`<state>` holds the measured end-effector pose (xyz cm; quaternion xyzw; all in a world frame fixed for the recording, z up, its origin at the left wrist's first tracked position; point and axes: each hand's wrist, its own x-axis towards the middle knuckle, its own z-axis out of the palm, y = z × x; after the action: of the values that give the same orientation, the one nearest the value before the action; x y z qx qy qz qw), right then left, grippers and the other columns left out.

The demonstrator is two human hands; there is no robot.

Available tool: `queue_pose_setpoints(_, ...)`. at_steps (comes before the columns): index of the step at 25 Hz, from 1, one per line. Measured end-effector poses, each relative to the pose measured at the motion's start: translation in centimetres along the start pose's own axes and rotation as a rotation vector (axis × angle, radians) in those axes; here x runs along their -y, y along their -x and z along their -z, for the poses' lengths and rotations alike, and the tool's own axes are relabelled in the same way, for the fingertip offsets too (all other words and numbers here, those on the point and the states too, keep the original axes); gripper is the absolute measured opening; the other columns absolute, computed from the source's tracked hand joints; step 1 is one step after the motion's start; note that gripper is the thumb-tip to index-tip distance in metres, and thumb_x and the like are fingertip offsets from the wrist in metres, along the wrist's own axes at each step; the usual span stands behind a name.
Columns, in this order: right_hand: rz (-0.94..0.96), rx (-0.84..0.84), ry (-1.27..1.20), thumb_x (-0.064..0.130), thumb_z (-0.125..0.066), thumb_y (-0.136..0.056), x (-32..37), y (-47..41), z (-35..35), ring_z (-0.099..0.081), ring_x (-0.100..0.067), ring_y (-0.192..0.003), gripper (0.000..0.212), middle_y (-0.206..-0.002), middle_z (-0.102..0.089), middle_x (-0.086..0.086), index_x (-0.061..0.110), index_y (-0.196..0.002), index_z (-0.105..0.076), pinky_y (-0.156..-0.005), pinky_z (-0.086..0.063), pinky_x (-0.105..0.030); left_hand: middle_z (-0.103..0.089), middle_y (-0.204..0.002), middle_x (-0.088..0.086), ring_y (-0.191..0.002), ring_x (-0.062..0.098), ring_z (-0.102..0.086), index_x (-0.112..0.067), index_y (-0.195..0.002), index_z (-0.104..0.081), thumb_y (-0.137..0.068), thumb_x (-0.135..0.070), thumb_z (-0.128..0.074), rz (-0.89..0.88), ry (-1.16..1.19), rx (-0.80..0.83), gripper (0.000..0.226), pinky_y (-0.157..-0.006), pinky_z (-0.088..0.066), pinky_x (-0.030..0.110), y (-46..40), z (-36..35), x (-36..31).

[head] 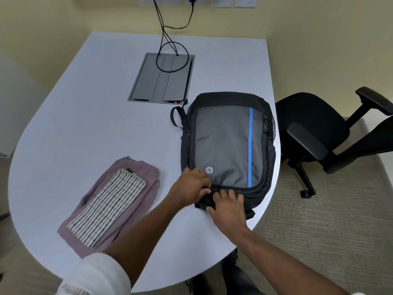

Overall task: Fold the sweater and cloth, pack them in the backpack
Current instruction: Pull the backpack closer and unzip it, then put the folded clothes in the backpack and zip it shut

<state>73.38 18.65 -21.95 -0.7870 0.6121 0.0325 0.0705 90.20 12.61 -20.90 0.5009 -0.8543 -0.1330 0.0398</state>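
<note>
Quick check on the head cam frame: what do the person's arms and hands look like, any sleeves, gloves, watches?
Both hands are bare: no gloves, and no rings or watch show on the left hand or right hand. The left arm has a white fabric sleeve pushed up above the elbow, forearm uncovered. The right forearm is bare as far as the frame shows; only a sliver of white appears at the bottom edge, too small to identify.
</note>
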Motion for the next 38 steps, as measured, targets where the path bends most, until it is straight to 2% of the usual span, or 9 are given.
queue_pose_setpoints(7, 0.000, -0.018, -0.003, 0.043, -0.085, -0.064, -0.6, 1.8, -0.1, -0.059, -0.025, -0.077, 0.037, -0.081, -0.064, -0.001, 0.019, -0.085, -0.066, -0.073, -0.046, -0.043, -0.064, -0.086, -0.001, -0.090, 0.023, -0.053, -0.025, -0.085, -0.066, -0.093, -0.026, -0.049, 0.060, -0.114, 0.084, 0.019, -0.070, -0.020, 0.034, 1.1, -1.2, -3.2)
queue_pose_setpoints(14, 0.097, -0.183, -0.133, 0.028, -0.070, -0.083, -1.5, 2.8, -0.6, -0.054, -0.020, -0.083, 0.021, -0.095, -0.061, 0.005, 0.022, -0.102, -0.064, -0.074, -0.047, -0.035, -0.063, -0.110, -0.005, -0.100, 0.020, -0.051, -0.028, -0.114, -0.063, -0.095, -0.028, -0.050, 0.167, -0.012, -0.042, 0.023, -0.081, -0.033, 0.036, 3.4, -0.9, -2.7)
queue_pose_setpoints(20, 0.217, -0.170, -0.332, 0.015, -0.059, -0.089, 1.0, 0.7, 0.1, -0.049, -0.017, -0.075, 0.009, -0.081, -0.056, 0.007, 0.022, -0.084, -0.055, -0.070, -0.049, -0.032, -0.063, -0.117, -0.003, -0.105, 0.022, -0.056, -0.025, -0.121, -0.063, -0.090, -0.026, -0.062, 0.383, -0.016, -0.155, 0.031, -0.082, -0.042, 0.038, 7.3, 0.4, -0.1)
queue_pose_setpoints(24, 0.325, -0.088, -0.417, 0.012, -0.058, -0.089, 3.4, -1.5, 0.9, -0.048, -0.015, -0.069, 0.015, -0.074, -0.056, 0.006, 0.020, -0.078, -0.052, -0.066, -0.033, -0.020, -0.063, -0.120, 0.000, -0.102, 0.024, -0.058, -0.022, -0.122, -0.064, -0.089, -0.028, -0.062, 0.635, -0.049, -0.192, 0.033, -0.081, -0.047, 0.040, 10.8, 1.5, 2.1)
queue_pose_setpoints(27, 0.390, 0.043, -0.455, 0.016, -0.052, -0.092, 5.3, -2.9, 0.7, -0.046, -0.016, -0.074, 0.012, -0.078, -0.056, 0.006, 0.019, -0.081, -0.051, -0.061, -0.031, -0.026, -0.063, -0.114, 0.001, -0.097, 0.027, -0.059, -0.021, -0.114, -0.065, -0.086, -0.029, -0.049, 0.797, -0.081, -0.232, 0.034, -0.076, -0.047, 0.037, 13.9, 1.9, 3.2)
queue_pose_setpoints(30, 0.487, 0.163, -0.489, 0.018, -0.054, -0.092, 7.0, -3.7, 0.4, -0.045, -0.014, -0.080, 0.003, -0.089, -0.057, 0.008, 0.020, -0.091, -0.054, -0.063, -0.033, -0.028, -0.063, -0.124, 0.005, -0.108, 0.031, -0.059, -0.018, -0.113, -0.068, -0.083, -0.020, -0.062, 0.929, -0.019, -0.289, 0.031, -0.087, -0.050, 0.040, 16.7, 2.5, 4.0)
queue_pose_setpoints(32, 0.527, 0.211, -0.502, 0.020, -0.057, -0.092, 8.6, -3.8, 0.2, -0.044, -0.012, -0.085, 0.007, -0.097, -0.057, 0.008, 0.021, -0.099, -0.055, -0.067, -0.035, -0.027, -0.059, -0.134, 0.007, -0.119, 0.031, -0.055, -0.017, -0.119, -0.065, -0.086, -0.021, -0.061, 1.004, 0.027, -0.302, 0.033, -0.098, -0.047, 0.042, 18.5, 2.5, 5.0)
queue_pose_setpoints(35, 0.454, 0.276, -0.571, 0.022, -0.059, -0.092, 11.2, -3.6, -0.1, -0.050, -0.013, -0.089, 0.013, -0.102, -0.056, 0.006, 0.019, -0.104, -0.055, -0.070, -0.040, -0.027, -0.052, -0.142, 0.012, -0.129, 0.031, -0.048, -0.014, -0.129, -0.059, -0.089, -0.027, -0.061, 1.067, 0.100, -0.306, 0.042, -0.106, -0.041, 0.042, 20.5, 2.8, 7.5)
queue_pose_setpoints(38, 0.387, 0.288, -0.659, 0.024, -0.064, -0.089, 14.5, -3.2, -0.8, -0.052, -0.013, -0.089, 0.018, -0.102, -0.056, 0.003, 0.018, -0.102, -0.053, -0.068, -0.036, -0.022, -0.043, -0.149, 0.014, -0.137, 0.032, -0.040, -0.012, -0.139, -0.047, -0.085, -0.039, -0.067, 1.051, 0.128, -0.241, 0.064, -0.113, -0.034, 0.044, 22.1, 3.2, 11.1)
